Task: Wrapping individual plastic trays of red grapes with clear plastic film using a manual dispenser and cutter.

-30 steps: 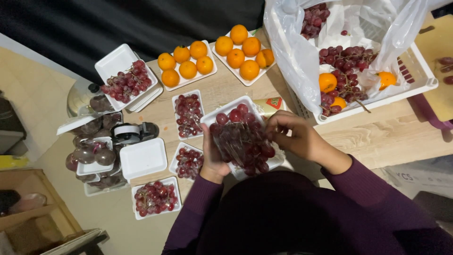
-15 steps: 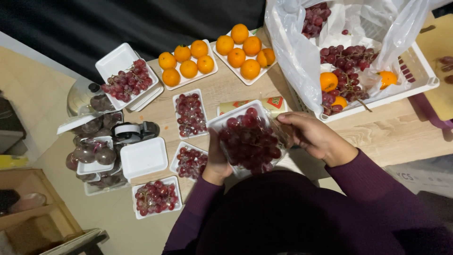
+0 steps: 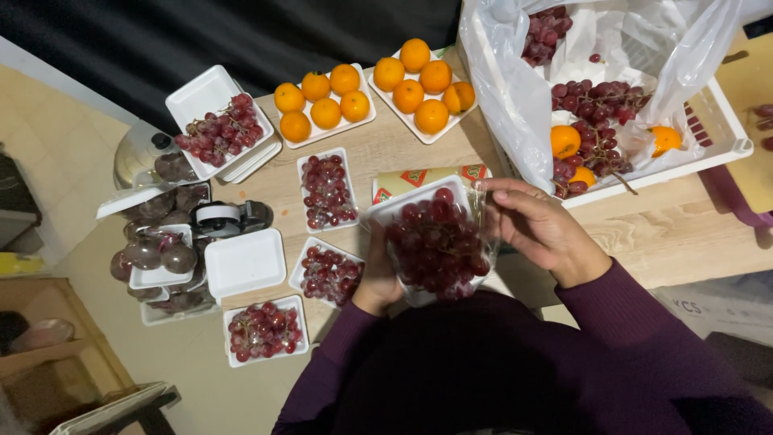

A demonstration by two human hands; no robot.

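Step in hand: wrapping foam tray of red grapes in clear film.

Left hand under tray's left edge, fingers curled, gripping it. Right hand at tray's right edge, fingers closed on film, pulling it taut over fruit. Tray held off wooden table, tilted toward body.

Cling-film box just beyond tray.

Next move likely calls for tucking film under base, keeping tension so grapes stay put.

Versus half second earlier: tray sits lower, nearer body; right hand now more on side edge.

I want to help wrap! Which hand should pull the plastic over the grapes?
Probably the right hand: it already touches the clear wrap at the tray of grapes, while the left hand grips the tray from below.
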